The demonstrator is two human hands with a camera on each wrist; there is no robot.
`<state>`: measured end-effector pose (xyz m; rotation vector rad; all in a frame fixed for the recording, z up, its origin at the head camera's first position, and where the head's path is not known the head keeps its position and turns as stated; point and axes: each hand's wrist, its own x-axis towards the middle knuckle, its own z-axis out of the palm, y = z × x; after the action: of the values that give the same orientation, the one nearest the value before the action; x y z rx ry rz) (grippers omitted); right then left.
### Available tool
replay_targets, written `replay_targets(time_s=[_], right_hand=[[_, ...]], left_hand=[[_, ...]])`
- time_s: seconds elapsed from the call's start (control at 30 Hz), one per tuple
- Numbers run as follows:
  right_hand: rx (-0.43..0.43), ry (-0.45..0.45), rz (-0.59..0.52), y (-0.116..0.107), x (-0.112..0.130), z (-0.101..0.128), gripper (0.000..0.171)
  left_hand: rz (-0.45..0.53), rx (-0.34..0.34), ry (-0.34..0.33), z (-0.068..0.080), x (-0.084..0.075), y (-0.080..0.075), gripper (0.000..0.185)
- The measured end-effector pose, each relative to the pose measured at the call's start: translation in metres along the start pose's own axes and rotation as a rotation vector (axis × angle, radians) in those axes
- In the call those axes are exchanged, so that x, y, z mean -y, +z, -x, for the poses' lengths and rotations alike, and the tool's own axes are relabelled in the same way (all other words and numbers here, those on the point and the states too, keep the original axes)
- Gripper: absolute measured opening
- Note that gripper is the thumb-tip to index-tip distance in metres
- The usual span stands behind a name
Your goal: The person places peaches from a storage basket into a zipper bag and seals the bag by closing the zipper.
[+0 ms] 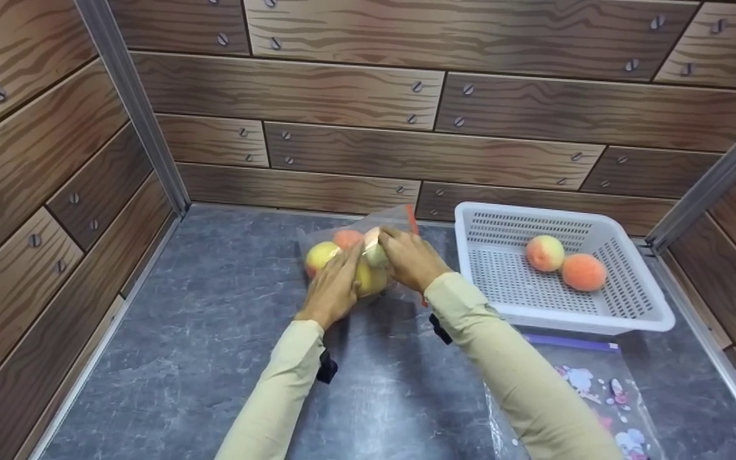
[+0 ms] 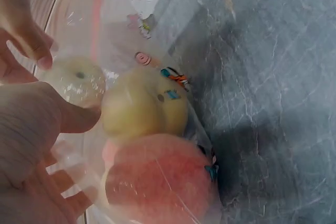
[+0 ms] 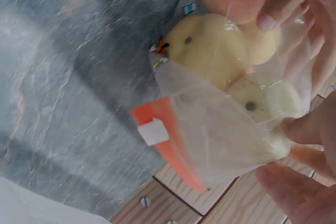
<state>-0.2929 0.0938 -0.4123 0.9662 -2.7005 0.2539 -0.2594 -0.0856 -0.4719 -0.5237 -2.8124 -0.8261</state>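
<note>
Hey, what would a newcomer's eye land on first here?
Probably the clear bag of fruit at centre, held by the left hand and right hand, with its orange strip. Next, the white basket at right with two peaches inside; a purple-edged bag lies nearer.

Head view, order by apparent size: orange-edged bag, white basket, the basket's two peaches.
1. White basket
2. Orange-edged bag
3. Left peach, right peach: too alike to rank; nearness may skew it.
</note>
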Motion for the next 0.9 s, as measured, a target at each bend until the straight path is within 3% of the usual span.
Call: replay_targets(time_s=[0.2,0.4,0.67,0.77,0.9], right_hand=[[0.045,-0.036,0.069,0.003,-0.005,-0.001,0.051],[0.084,-0.018,0.079,0.006,-0.005,-0.002,0.051],[0.030,-0.052,0.053,0.020,-0.014,0.004,0.033],[0.072,-0.029,0.011,0.025,-0.015,0.009,0.025],[0.170,0.067,-0.061,0.029,-0.016,0.013,0.020]], left_hand=[[-0.040,0.028,0.003,-0.002,0.004,-0.003,0.067],[-0.058,0.076,-0.014,-0.005,0.003,-0.006,0.064],[-0.093,0.114,-0.009,-0.005,0.004,-0.005,0.064],[-0.106,0.138,-0.012,-0.003,0.006,-0.003,0.055],[-0.098,0.173,-0.038,-0.003,0.007,-0.003,0.047]])
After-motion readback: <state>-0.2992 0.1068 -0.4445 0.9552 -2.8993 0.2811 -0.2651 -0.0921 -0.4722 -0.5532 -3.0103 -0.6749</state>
